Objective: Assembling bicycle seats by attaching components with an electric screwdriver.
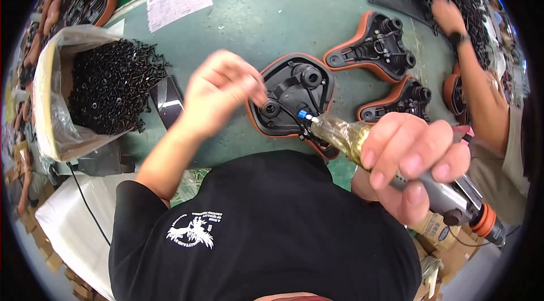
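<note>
Head view: the left hand (224, 87), blurred, reaches with bent fingers to the left edge of an upturned saddle (290, 87); whether it pinches anything, I cannot tell. The right hand (411, 156) grips a power screwdriver (447, 202) angled toward the saddle, which lies between both hands on the green desk (249, 15). Leftward sits a box (45, 94) of black screws (110, 85).

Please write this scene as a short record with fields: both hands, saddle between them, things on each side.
Left hand: blurred, at the saddle's left side; grip unclear
Right hand: holds a power screwdriver, blue tip over the saddle
Saddle: underside up, black with orange edge
Left side: box of dark screws, dark phone
Right side: more saddles, co-worker's hand
</note>
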The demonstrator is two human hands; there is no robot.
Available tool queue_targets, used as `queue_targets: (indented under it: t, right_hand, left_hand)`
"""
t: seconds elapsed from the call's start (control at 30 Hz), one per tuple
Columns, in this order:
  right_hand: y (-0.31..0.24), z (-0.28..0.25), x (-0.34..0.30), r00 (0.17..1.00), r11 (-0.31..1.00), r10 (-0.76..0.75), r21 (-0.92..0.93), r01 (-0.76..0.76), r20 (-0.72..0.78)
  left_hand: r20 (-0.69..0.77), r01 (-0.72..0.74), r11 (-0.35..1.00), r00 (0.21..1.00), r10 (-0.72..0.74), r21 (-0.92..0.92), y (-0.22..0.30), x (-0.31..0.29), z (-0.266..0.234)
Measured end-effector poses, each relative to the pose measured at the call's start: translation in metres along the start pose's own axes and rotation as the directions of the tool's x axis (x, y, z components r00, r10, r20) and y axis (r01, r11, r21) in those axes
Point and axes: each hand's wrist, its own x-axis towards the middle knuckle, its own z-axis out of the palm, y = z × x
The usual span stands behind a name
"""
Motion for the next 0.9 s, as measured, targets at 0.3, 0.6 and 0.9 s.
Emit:
queue_targets:
  t: [0.3, 0.6, 0.9]
  right_hand:
    - [-0.015, -0.013, -0.016, 1.0, 1.0, 0.027, 0.011, -0.027, 0.011]
    - [-0.012, -0.03, -0.02, 0.996, 0.999, -0.021, -0.031, 0.024, 0.09]
    - [0.008, -0.035, -0.018, 0.987, 0.934, 0.14, -0.342, -0.105, 0.08]
  left_hand:
    - [0.221, 0.043, 0.983, 0.975, -0.003, -0.18, -0.041, -0.001, 0.05]
    - [0.296, 0.146, 0.98, 0.938, -0.18, 0.133, -0.03, 0.017, 0.049]
    - [0.534, -0.478, 0.308, 0.835, -0.132, 0.823, -0.024, 0.107, 0.003]
